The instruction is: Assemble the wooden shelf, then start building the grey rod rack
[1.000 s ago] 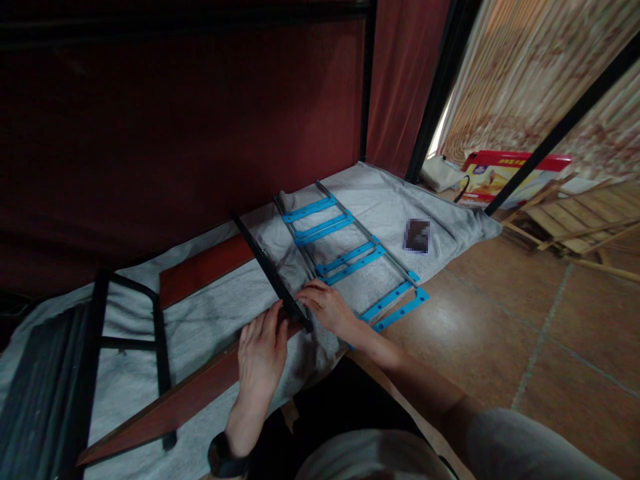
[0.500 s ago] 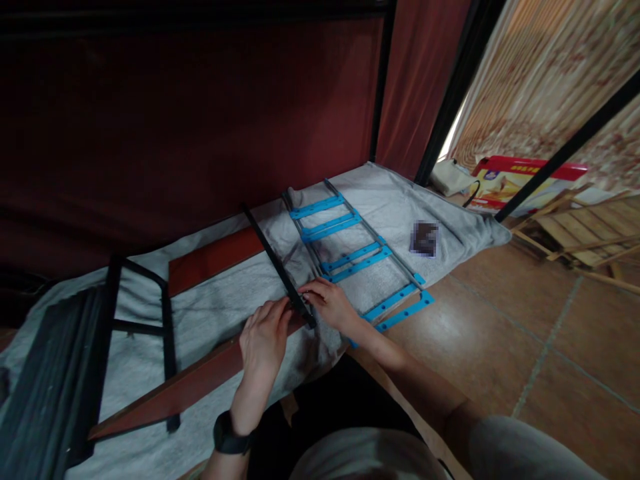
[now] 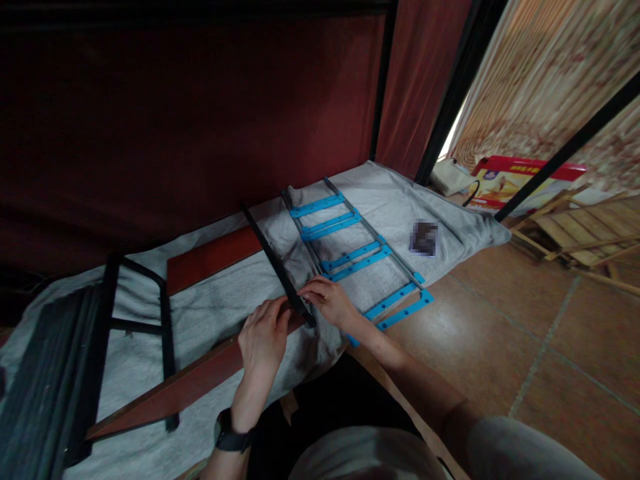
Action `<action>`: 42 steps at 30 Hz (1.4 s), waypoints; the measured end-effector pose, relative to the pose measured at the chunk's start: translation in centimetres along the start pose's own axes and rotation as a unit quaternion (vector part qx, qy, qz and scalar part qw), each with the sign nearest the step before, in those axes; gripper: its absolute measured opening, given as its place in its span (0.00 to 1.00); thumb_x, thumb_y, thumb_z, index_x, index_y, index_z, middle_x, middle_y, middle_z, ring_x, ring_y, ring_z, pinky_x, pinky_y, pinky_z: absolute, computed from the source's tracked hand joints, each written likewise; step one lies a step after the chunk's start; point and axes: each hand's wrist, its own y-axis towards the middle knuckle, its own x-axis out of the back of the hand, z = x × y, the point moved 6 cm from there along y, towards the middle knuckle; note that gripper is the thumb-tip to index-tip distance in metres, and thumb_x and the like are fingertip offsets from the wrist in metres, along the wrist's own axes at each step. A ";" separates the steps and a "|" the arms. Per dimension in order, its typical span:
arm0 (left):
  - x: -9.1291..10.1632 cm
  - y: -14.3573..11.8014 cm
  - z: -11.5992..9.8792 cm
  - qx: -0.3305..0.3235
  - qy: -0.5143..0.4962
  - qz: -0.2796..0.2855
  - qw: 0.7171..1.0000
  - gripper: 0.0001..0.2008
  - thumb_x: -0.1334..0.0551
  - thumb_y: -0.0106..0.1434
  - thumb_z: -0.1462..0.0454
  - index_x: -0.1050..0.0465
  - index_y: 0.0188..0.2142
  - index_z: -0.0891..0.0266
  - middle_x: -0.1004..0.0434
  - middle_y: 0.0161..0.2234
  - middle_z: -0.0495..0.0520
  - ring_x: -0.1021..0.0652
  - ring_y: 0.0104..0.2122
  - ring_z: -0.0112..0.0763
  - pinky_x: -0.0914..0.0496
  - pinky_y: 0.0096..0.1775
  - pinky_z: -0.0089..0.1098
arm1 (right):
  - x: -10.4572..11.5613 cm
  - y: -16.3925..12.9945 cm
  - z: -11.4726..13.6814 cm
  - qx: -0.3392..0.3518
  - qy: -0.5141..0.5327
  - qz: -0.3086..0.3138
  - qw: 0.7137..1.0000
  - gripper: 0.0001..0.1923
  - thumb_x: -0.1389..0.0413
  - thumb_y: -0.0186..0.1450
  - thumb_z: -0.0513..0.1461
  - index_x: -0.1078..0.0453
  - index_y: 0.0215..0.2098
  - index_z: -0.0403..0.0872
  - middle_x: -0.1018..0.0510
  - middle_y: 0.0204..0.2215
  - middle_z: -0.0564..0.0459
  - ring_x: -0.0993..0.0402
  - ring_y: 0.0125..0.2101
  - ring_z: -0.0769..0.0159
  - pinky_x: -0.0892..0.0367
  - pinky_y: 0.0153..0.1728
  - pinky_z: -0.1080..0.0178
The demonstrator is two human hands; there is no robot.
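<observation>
Centre of frame: long black metal bar [image 3: 274, 263] lies on the grey cloth sheet [image 3: 210, 313], long axis running from upper left (far end near the dark red curtain wall [image 3: 200, 120]) down to lower right, near end at mid-frame. Both hands meet at that near end.

Left hand [image 3: 263, 337], black watch [image 3: 231, 433] on the wrist, rests palm-down on the reddish-brown wooden board [image 3: 200, 373], fingers curled up against the bar's near end from the lower-left side. Fingers look closed on the bar's edge, but the light is poor there; could be only pressing.

Right hand [image 3: 327, 301] comes in from the lower right, fingertips pinched together at the bar's tip, touching it. What sits between the fingertips, if anything, is too small to tell.

So the bar extends away from both grips toward the upper left; the right hand is nearer its very tip, the left just beside it on the board side. The board's long axis crosses under the bar, lower left to centre.

Just right of the bar: grey rail frame with bright blue cross-plates [image 3: 350, 250], laid roughly parallel, ladder-like. Left of frame: black tubular metal frame [image 3: 145, 313].

Writing: small dark object [image 3: 424, 239] on the cloth is blurred out. Red and yellow printed carton [image 3: 520, 179] at upper right carries print, not legible. Wooden slats [image 3: 575, 230] beyond it.
</observation>
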 end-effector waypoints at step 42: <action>-0.3 -0.4 0.0 -0.026 0.022 -0.023 0.999 0.15 0.48 0.72 0.60 0.27 0.52 0.59 0.21 0.44 0.53 0.22 0.43 0.40 0.33 0.43 0.37 | -2.1 -1.3 -2.4 -0.188 0.184 -0.090 0.961 0.11 0.44 0.66 0.47 0.30 0.34 0.48 0.30 0.22 0.60 0.32 0.21 0.71 0.35 0.24 0.68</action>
